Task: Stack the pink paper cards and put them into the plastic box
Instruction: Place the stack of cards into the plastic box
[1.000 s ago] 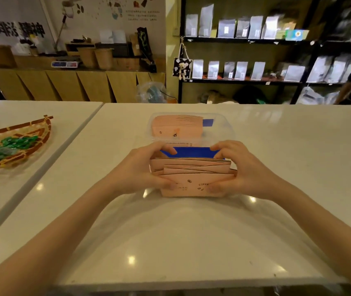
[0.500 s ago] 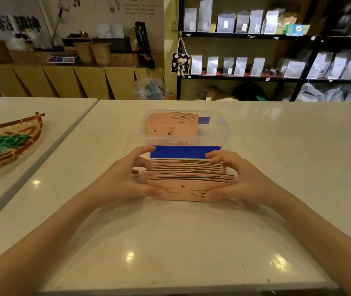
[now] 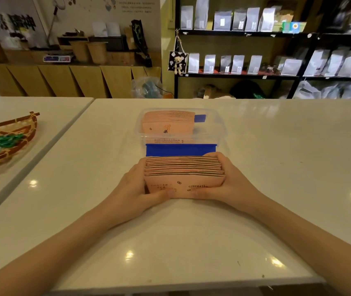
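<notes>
Pink cards [image 3: 184, 178] stand on edge in a tight bundle on the white table [image 3: 277, 167], squeezed between 2 hands. The left hand [image 3: 137, 189] presses against the bundle's left end with its fingers curled under the front card, and the right hand [image 3: 232, 184] does the same at the right end, so both are closed around the 1 stack. A blue card [image 3: 180, 150] stands upright just behind the bundle, touching or nearly touching its back. Beyond that sits the clear plastic box [image 3: 219, 129], lid off, with another bunch of pink cards [image 3: 168, 122] already inside, filling its left portion.

The step in hand looks like squaring the loose cards into an even block; the tops are still slightly staggered. The next move likely calls for a firm pinch from both sides, a lift over the near wall of the box, and a lowering into the free space beside the cards already there, keeping the bundle from fanning out.
</notes>
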A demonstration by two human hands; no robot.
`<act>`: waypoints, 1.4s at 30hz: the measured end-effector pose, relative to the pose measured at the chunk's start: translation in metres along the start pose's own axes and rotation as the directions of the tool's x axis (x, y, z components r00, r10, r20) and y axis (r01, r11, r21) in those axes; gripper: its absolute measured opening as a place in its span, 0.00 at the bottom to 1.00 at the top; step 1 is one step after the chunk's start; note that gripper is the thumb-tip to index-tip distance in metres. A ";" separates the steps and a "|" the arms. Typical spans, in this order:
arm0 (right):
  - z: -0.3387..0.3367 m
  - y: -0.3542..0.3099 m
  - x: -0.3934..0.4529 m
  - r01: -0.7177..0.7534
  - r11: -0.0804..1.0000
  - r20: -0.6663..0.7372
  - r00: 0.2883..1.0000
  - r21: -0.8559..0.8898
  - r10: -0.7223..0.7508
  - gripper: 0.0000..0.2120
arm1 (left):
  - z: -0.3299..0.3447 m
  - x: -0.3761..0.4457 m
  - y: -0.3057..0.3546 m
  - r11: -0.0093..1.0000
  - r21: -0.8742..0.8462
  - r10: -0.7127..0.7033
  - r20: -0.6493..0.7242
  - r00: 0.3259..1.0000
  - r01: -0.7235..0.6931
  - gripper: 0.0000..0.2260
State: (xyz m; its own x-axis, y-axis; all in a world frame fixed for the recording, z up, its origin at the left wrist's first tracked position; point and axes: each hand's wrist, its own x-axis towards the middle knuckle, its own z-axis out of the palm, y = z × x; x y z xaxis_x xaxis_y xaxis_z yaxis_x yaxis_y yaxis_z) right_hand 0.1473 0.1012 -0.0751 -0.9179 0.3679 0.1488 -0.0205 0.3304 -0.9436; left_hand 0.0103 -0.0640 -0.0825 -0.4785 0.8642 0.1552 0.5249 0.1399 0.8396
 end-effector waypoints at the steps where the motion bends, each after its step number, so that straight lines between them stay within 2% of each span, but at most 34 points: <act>1: 0.001 -0.001 0.000 0.008 1.000 -0.011 1.000 0.023 -0.008 0.27 | 0.002 0.001 0.000 1.000 -0.002 0.010 -0.014 1.000 -0.010 0.24; 6: 0.007 -0.005 -0.001 0.014 0.998 -0.013 1.000 0.066 -0.013 0.25 | 0.001 0.003 -0.001 1.000 -0.019 0.013 -0.083 0.996 -0.014 0.24; 13: -0.001 -0.002 0.001 -0.027 0.998 0.054 0.998 -0.049 0.030 0.34 | -0.007 0.000 0.005 0.996 -0.076 -0.046 -0.007 0.999 0.045 0.28; 17: -0.009 -0.006 0.000 -0.048 0.996 0.052 0.997 -0.071 0.052 0.33 | -0.015 -0.002 0.005 0.998 -0.060 -0.036 0.009 0.999 0.036 0.33; 23: 0.009 -0.007 0.000 -0.012 0.999 0.022 1.000 0.036 0.011 0.29 | -0.007 0.000 0.007 0.992 -0.123 -0.018 0.023 1.000 0.021 0.23; 26: 0.008 -0.008 -0.001 -0.021 1.000 0.000 1.000 0.019 0.021 0.28 | -0.007 -0.002 0.004 0.989 -0.148 -0.008 0.036 0.999 0.014 0.21; 29: 0.000 -0.006 -0.001 -0.071 0.997 0.035 0.997 -0.036 0.072 0.26 | -0.013 -0.003 0.001 0.994 -0.112 -0.005 0.049 0.999 0.010 0.19; 32: -0.010 -0.007 0.002 -0.103 0.986 0.048 0.993 -0.128 0.110 0.19 | -0.023 0.000 0.003 1.000 -0.015 0.020 0.059 0.998 -0.019 0.16; 36: -0.022 -0.019 0.010 -0.042 0.917 0.060 0.996 -0.397 0.071 0.16 | -0.037 0.010 0.007 0.964 0.247 0.067 0.143 0.987 -0.101 0.11; 39: -0.026 -0.035 0.015 0.059 0.789 0.171 0.984 -0.611 0.058 0.17 | -0.047 0.022 0.012 0.884 0.431 0.090 0.225 0.970 -0.182 0.19; 42: -0.028 -0.053 0.025 0.148 0.653 0.239 0.970 -0.743 0.052 0.21 | -0.059 0.035 0.032 0.833 0.493 0.102 0.310 0.945 -0.251 0.17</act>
State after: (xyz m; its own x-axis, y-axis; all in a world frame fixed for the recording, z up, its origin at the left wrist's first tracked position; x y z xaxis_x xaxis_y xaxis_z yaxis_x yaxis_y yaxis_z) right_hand 0.1370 0.1173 -0.0134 -0.9858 0.1660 0.0242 0.1451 0.9160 -0.3741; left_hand -0.0312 -0.0572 -0.0196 -0.1810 0.9809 0.0711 0.9047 0.1377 0.4033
